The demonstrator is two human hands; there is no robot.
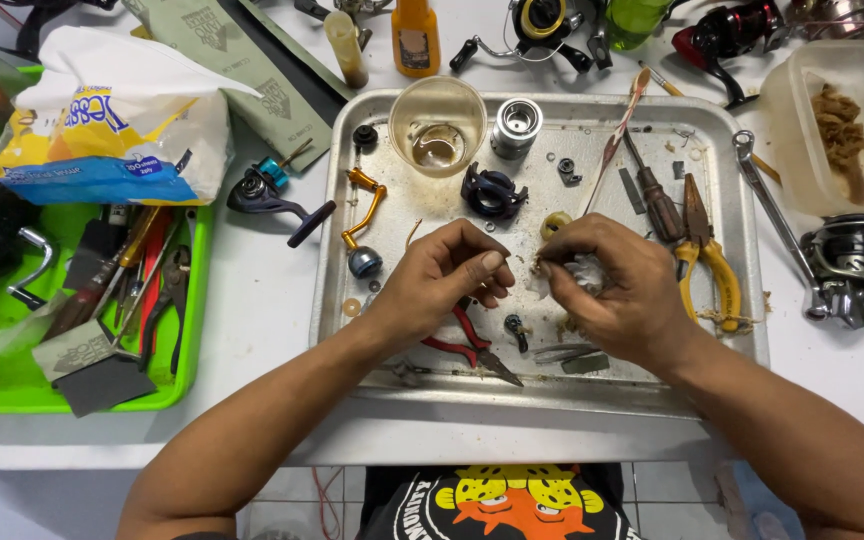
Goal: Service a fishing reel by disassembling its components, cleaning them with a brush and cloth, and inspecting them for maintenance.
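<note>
- A white table (pixel 262 300) fills the view under bright, even light.
- Pale tiled floor (pixel 672 500) shows beyond the table's near edge.

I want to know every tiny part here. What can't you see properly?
Head view only:
- Small part in the right hand: hidden by fingers and white tissue.
- Left hand fingertips: whatever they pinch is too small.
- Red-handled pliers: partly under the left hand.
- Black fishing reel: cut by top edge.

Colours on my bench

I see yellow-handled pliers (pixel 709 268), red-handled cutters (pixel 469 343), a green tray (pixel 188 330), and what looks like white tissue (pixel 580 272).
</note>
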